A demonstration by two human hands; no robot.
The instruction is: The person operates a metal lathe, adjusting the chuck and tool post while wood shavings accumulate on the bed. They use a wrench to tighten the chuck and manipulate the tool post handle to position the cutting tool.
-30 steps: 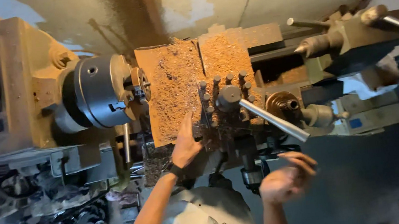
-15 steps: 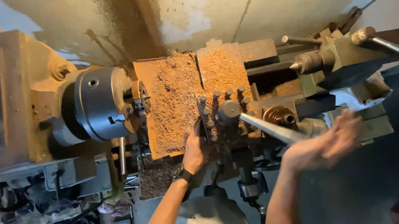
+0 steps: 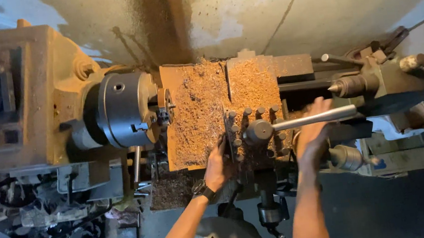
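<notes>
Two bare hands at the tool post (image 3: 256, 132) of a lathe, near the front edge of the swarf-covered carriage (image 3: 195, 110); by the look of it, setting or clamping the post with its long lever (image 3: 323, 117), not cutting. Left hand (image 3: 216, 166), wristwatch (image 3: 202, 190) at the wrist, laid against the left face of the post at the carriage's front edge, fingers extended upward and pressed close together, palm flat to the metal, gripping nothing. Right hand (image 3: 312, 134) raised just beyond the carriage's right edge, directly under and touching or nearly touching the steel lever, which juts out rightward from the post toward the tailstock (image 3: 373, 82). Fingers there blurred; seemingly loose and side by side, pointing up past the bar, but impossible to tell whether curled round it or only pushing with the palm. Both forearms reaching up from the bottom of the view, elbows low, the left angled in from the left, the right nearly straight. Chuck (image 3: 120, 111) well clear of the left hand, off the carriage's left edge, with a small workpiece (image 3: 166, 111) showing at its face. Calls, in judgement, for a firm, full grip on the lever and a steady counter-press from the flat left palm, so that the post does not twist; also for keeping the left fingers off the sharp chips heaped across the carriage top and away from the chuck side.
</notes>
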